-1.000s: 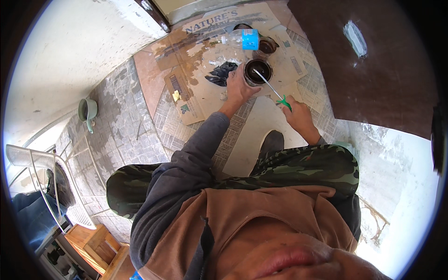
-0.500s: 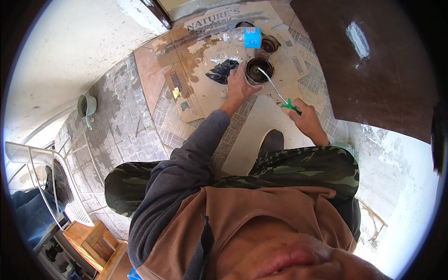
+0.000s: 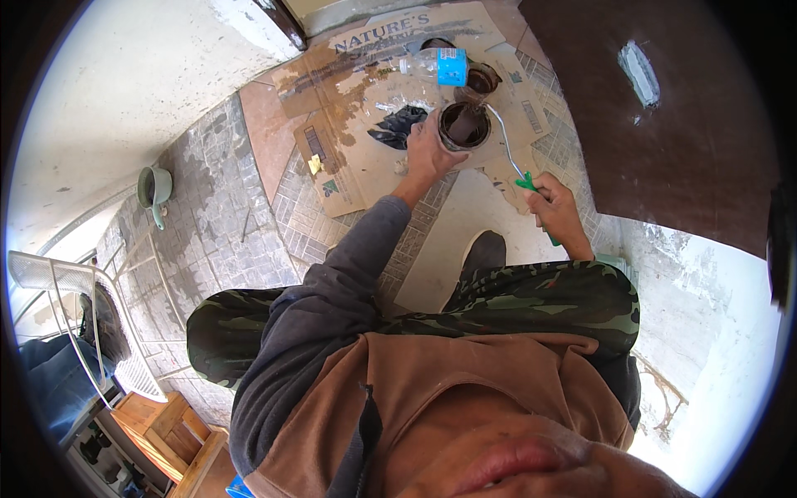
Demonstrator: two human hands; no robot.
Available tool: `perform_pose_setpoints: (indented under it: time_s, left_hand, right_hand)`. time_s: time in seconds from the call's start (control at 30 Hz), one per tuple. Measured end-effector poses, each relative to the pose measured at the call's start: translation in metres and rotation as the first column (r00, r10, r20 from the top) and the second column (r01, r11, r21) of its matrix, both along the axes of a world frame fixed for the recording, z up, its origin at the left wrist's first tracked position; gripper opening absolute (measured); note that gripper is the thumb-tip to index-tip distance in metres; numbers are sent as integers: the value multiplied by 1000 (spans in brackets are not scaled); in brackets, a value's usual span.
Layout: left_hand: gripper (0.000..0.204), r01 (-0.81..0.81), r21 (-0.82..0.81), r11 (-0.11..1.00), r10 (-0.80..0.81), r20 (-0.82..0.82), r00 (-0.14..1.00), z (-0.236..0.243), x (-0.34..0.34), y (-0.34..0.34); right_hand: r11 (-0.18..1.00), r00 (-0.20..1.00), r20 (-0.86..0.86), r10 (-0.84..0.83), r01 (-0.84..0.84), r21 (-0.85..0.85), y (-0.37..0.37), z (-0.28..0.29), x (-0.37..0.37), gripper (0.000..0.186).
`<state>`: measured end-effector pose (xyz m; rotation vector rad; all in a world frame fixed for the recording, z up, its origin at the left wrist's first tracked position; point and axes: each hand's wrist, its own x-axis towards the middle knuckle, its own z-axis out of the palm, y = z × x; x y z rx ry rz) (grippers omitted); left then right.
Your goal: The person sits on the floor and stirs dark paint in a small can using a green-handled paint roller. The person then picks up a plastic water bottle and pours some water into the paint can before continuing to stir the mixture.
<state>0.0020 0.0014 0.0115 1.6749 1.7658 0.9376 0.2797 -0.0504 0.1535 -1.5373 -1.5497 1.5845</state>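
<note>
Wrapped around the green handle [image 3: 525,181] of a bent metal rod [image 3: 507,145], the right hand [image 3: 559,216] would probably do best moving slowly, while the left hand [image 3: 431,153] grasps the dark-filled container [image 3: 465,126] by its side over the cardboard [image 3: 355,162], lest it tip.

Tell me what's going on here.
A person's left hand grips the side of a round container with dark brown contents, over a sheet of cardboard. The right hand holds a green-handled tool, its bent metal rod reaching the container's far rim; whether its end touches the contents is unclear. A clear bottle with a blue label lies farther off.
</note>
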Motion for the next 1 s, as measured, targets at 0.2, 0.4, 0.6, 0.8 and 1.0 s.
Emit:
perform_pose_setpoints:
  time_s: [0.2, 0.4, 0.6, 0.8, 1.0]
  left_hand:
    - [111, -17, -3, 1000, 17, 6, 1000, 0, 1, 0]
    - [115, -10, -14, 1000, 10, 3, 1000, 0, 1, 1]
    - [116, 1, -2, 1000, -1, -9, 1000, -2, 1, 1]
    - [113, -12, -1, 1000, 12, 13, 1000, 1, 3, 1]
    - [112, -19, -35, 999, 20, 11, 1000, 4, 2, 1]
  right_hand:
    - [997, 996, 55, -70, 68, 26, 5, -9, -1, 20]
    - [1000, 1000, 17, -18, 19, -24, 0, -13, -12, 19]
    - [996, 998, 0, -63, 63, -65, -2, 0, -7, 15]
    - [992, 992, 24, -121, 122, -24, 3, -8, 0, 13]
    - [982, 979, 95, -183, 186, -30, 3, -30, 1, 12]
